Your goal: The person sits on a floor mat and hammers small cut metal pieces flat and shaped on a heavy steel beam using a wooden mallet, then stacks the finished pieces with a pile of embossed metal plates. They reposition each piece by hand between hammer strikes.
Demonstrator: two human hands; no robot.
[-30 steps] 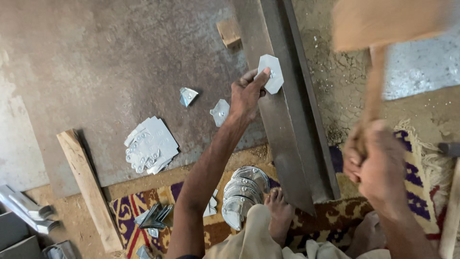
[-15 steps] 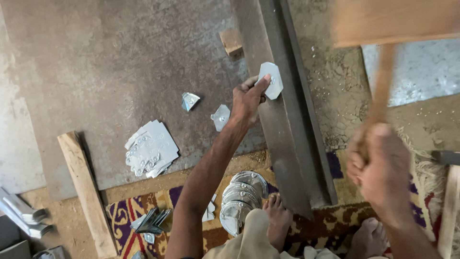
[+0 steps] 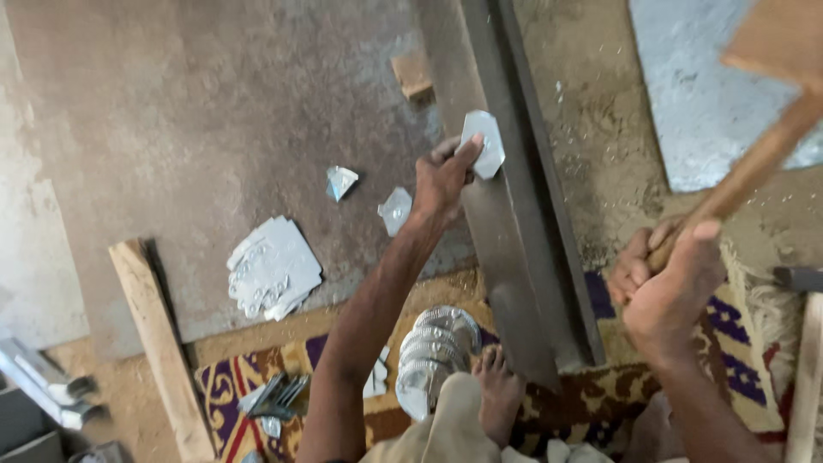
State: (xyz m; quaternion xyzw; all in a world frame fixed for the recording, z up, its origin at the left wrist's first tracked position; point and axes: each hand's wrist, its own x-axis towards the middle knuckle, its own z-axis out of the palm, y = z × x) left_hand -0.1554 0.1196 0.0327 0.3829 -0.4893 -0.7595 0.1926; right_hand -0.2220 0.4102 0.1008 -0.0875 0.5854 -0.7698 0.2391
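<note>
My left hand (image 3: 441, 177) pinches a small shiny metal piece (image 3: 483, 143) with cut corners and holds it against the long dark steel bar (image 3: 506, 257) that runs up the floor. My right hand (image 3: 664, 279) grips the handle of a wooden mallet (image 3: 763, 120), whose head is raised at the top right, partly out of view. My bare foot (image 3: 497, 394) rests beside the near end of the bar.
A pile of cut metal sheets (image 3: 273, 267) and two folded scraps (image 3: 341, 182) lie on the grey floor. Stacked shiny discs (image 3: 433, 347) sit by my foot on a patterned rug (image 3: 257, 377). A wooden plank (image 3: 159, 343) lies left, a small wood block (image 3: 413, 75) up top.
The mallet has swung from upright to tilted toward the right, with my right hand lower. My left hand still holds the metal piece on the bar.
</note>
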